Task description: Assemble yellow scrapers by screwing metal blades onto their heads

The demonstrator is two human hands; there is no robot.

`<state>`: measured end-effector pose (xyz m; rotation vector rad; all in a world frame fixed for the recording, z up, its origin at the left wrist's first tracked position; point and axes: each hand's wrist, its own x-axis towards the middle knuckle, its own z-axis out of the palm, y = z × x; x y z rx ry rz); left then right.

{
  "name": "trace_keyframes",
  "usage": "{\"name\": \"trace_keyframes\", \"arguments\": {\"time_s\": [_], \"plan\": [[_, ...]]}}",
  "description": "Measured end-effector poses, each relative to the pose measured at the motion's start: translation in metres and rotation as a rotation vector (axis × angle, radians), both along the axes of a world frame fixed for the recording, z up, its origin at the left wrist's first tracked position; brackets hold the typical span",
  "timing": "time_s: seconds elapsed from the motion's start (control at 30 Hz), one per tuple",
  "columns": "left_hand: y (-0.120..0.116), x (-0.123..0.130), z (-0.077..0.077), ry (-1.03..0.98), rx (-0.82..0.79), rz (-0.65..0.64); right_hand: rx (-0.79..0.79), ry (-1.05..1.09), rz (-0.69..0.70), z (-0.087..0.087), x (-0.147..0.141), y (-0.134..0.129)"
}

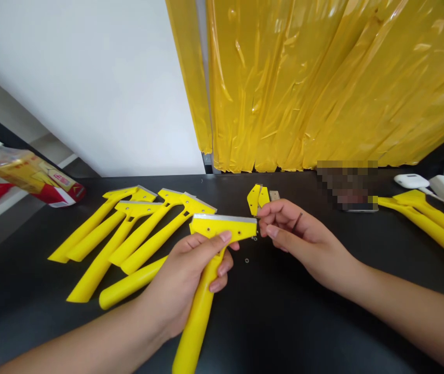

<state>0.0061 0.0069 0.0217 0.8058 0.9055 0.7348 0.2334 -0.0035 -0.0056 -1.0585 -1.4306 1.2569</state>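
My left hand [202, 265] is wrapped round the neck of a yellow scraper [194, 332], its thumb flat on the head. The scraper's handle points down toward me, and a metal blade strip runs along its top edge. Two small dark holes or screws show in the head. Just beyond the head's right end is my right hand [295, 234], closed, with thumb and fingers drawn together. A thin dark rod [298, 222], perhaps a hex key, sticks out between its fingers. Whatever lies at its fingertips is too small to make out. Small nuts or washers [247, 260] lie beneath on the table.
Several yellow scrapers [144, 249] lie side by side at left. Loose yellow head plates [257, 198] sit behind my right hand. More yellow handles [432, 213] and a white earphone case [412, 181] are at right. A bottle [38, 174] lies tilted at far left.
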Motion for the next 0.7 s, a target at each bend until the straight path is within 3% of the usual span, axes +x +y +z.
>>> {"name": "trace_keyframes", "arguments": {"time_s": [0.23,0.53,0.7], "plan": [[0.011,-0.005,0.006,0.026,0.093,0.145,0.048,-0.159,-0.003,-0.024,-0.003,0.0],[0.015,-0.005,0.005,0.037,0.099,0.171,0.196,-0.699,-0.049,0.011,0.01,-0.007],[0.015,-0.004,0.006,0.045,0.111,0.175,0.302,-0.71,-0.055,0.018,0.031,0.011]]}}
